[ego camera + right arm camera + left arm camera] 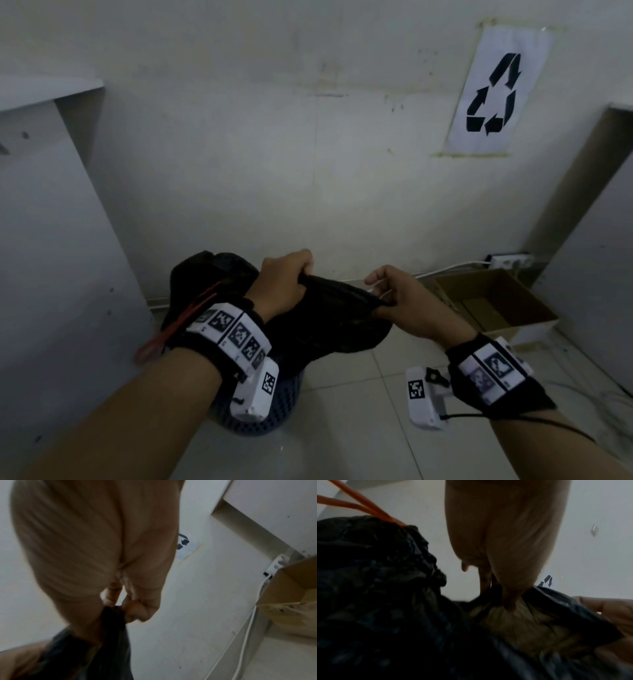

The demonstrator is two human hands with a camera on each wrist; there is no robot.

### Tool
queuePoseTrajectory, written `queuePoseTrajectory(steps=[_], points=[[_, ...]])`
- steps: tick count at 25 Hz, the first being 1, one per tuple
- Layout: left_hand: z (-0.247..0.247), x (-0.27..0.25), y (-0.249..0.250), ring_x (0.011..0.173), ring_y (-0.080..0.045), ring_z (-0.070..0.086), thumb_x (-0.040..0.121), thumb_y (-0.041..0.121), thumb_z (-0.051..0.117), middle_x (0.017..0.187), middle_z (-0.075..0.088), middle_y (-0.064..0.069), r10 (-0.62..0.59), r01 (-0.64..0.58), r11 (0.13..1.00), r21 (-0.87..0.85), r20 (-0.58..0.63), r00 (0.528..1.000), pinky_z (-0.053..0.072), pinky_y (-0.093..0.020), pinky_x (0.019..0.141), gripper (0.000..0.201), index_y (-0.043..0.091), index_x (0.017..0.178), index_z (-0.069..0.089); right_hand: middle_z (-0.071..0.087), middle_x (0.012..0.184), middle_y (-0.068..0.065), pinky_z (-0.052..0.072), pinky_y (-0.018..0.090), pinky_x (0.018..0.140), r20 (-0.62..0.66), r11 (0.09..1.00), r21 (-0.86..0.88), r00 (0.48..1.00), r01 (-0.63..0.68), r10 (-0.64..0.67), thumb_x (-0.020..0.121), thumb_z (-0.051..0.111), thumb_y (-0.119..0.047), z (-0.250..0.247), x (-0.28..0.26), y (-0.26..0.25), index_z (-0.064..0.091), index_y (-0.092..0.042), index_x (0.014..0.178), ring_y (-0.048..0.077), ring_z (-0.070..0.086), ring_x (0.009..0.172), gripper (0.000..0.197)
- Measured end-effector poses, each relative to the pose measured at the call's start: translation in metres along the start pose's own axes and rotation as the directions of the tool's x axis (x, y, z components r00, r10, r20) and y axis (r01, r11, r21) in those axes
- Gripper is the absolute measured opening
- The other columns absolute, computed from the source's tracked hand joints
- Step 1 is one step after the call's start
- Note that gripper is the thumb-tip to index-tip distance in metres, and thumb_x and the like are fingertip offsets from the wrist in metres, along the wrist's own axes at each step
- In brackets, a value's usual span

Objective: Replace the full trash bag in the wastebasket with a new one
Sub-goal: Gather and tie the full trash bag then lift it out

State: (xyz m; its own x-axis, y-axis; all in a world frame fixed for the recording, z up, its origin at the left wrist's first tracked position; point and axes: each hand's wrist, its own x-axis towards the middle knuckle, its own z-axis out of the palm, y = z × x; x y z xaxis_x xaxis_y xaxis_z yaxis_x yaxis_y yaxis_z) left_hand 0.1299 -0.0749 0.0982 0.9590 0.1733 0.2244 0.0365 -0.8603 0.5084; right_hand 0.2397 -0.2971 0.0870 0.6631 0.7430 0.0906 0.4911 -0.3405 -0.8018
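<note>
A black trash bag (pixel 329 318) is stretched between my two hands above a blue mesh wastebasket (pixel 277 407), which is mostly hidden under my left wrist. My left hand (pixel 291 274) grips one end of the bag's edge (pixel 530 618); my right hand (pixel 390 291) pinches the other end (pixel 113 615). Behind my left wrist a bulging full black bag (pixel 209 274) with orange drawstrings (pixel 191 311) leans by the wall; it fills the left of the left wrist view (pixel 376 574).
A white cabinet side (pixel 51 240) stands close on the left. An open cardboard box (pixel 496 301) sits on the tiled floor at right, with a power strip (pixel 510 262) and white cable along the wall. A recycling sign (pixel 496 92) is taped on the wall.
</note>
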Motion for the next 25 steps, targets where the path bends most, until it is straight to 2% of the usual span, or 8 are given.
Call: queuePoseTrajectory(steps=[2, 6, 8, 12, 15, 18, 22, 25], points=[[-0.004, 0.000, -0.006, 0.072, -0.029, 0.056, 0.071, -0.007, 0.054, 0.072, 0.053, -0.004, 0.024, -0.038, 0.996, -0.082, -0.164, 0.986, 0.036, -0.030, 0.069, 0.026, 0.016, 0.081, 0.044, 0.056, 0.074, -0.001, 0.048, 0.021, 0.061, -0.177, 1.000, 0.010, 0.984, 0.028, -0.026, 0.077, 0.070, 0.006, -0.002, -0.002, 0.001, 0.056, -0.018, 0.085, 0.001, 0.052, 0.058, 0.029], [-0.015, -0.006, -0.010, 0.081, -0.007, 0.058, 0.076, 0.031, 0.066, 0.083, 0.061, 0.013, 0.060, -0.071, 0.978, -0.198, -0.060, 0.996, 0.041, -0.038, 0.085, 0.016, 0.030, 0.086, 0.053, 0.048, 0.068, 0.000, 0.038, 0.010, 0.052, -0.379, 0.981, 0.083, 0.916, 0.175, -0.131, 0.083, 0.063, 0.010, -0.006, -0.001, -0.012, 0.046, -0.010, 0.076, 0.000, 0.048, 0.054, 0.027], [-0.022, -0.006, -0.012, 0.078, -0.005, 0.059, 0.077, 0.027, 0.060, 0.080, 0.062, 0.014, 0.055, -0.089, 0.972, -0.215, -0.158, 0.986, 0.043, -0.038, 0.084, 0.009, 0.032, 0.080, 0.053, 0.051, 0.074, 0.004, 0.043, 0.018, 0.054, -0.335, 0.959, 0.185, 0.931, 0.213, -0.143, 0.080, 0.069, 0.008, -0.011, -0.002, -0.013, 0.047, -0.011, 0.081, 0.008, 0.050, 0.059, 0.029], [-0.034, -0.004, -0.013, 0.059, -0.004, 0.043, 0.072, -0.004, 0.056, 0.066, 0.047, 0.009, -0.023, -0.090, 0.973, -0.211, -0.480, 0.877, 0.040, -0.032, 0.066, 0.032, 0.025, 0.072, 0.041, 0.066, 0.084, 0.012, 0.052, 0.031, 0.067, -0.154, 0.966, 0.249, 0.987, 0.075, -0.036, 0.087, 0.067, -0.005, 0.002, -0.012, -0.013, 0.060, -0.016, 0.091, 0.015, 0.062, 0.073, 0.014], [-0.036, -0.011, -0.004, 0.091, -0.004, 0.053, 0.075, 0.036, 0.068, 0.099, 0.057, 0.014, 0.042, -0.087, 0.987, -0.136, -0.307, 0.951, 0.036, -0.035, 0.089, 0.033, 0.033, 0.101, 0.049, 0.072, 0.088, 0.005, 0.054, 0.032, 0.073, -0.133, 0.765, 0.641, 0.991, 0.061, 0.032, 0.088, 0.062, -0.015, 0.006, -0.012, -0.027, 0.064, -0.013, 0.098, 0.016, 0.065, 0.081, 0.010], [-0.032, -0.012, 0.015, 0.111, -0.004, 0.049, 0.079, 0.060, 0.058, 0.120, 0.051, 0.019, 0.117, -0.143, 0.986, -0.090, -0.242, 0.963, 0.029, -0.037, 0.099, 0.048, 0.045, 0.122, 0.043, 0.073, 0.098, 0.004, 0.053, 0.027, 0.073, -0.095, 0.599, 0.794, 0.995, 0.098, -0.037, 0.072, 0.073, -0.033, -0.002, -0.011, -0.038, 0.065, -0.015, 0.110, 0.016, 0.066, 0.086, 0.043], [-0.035, -0.002, 0.032, 0.104, -0.009, 0.054, 0.082, 0.056, 0.053, 0.118, 0.050, 0.017, 0.181, -0.202, 0.976, -0.084, -0.212, 0.960, 0.040, -0.051, 0.096, 0.035, 0.047, 0.114, 0.047, 0.072, 0.096, 0.005, 0.056, 0.028, 0.072, -0.079, 0.663, 0.737, 0.991, 0.133, -0.110, 0.064, 0.083, -0.035, 0.005, -0.013, -0.051, 0.062, -0.012, 0.112, 0.016, 0.068, 0.086, 0.056], [-0.031, -0.009, 0.047, 0.083, -0.002, 0.053, 0.084, 0.047, 0.061, 0.098, 0.055, 0.014, 0.158, -0.224, 0.958, -0.180, -0.323, 0.933, 0.044, -0.037, 0.087, 0.016, 0.035, 0.093, 0.055, 0.071, 0.085, 0.002, 0.055, 0.026, 0.068, -0.165, 0.669, 0.723, 0.983, 0.173, -0.076, 0.053, 0.091, -0.042, 0.007, -0.014, -0.056, 0.062, -0.016, 0.103, 0.013, 0.067, 0.079, 0.063]])
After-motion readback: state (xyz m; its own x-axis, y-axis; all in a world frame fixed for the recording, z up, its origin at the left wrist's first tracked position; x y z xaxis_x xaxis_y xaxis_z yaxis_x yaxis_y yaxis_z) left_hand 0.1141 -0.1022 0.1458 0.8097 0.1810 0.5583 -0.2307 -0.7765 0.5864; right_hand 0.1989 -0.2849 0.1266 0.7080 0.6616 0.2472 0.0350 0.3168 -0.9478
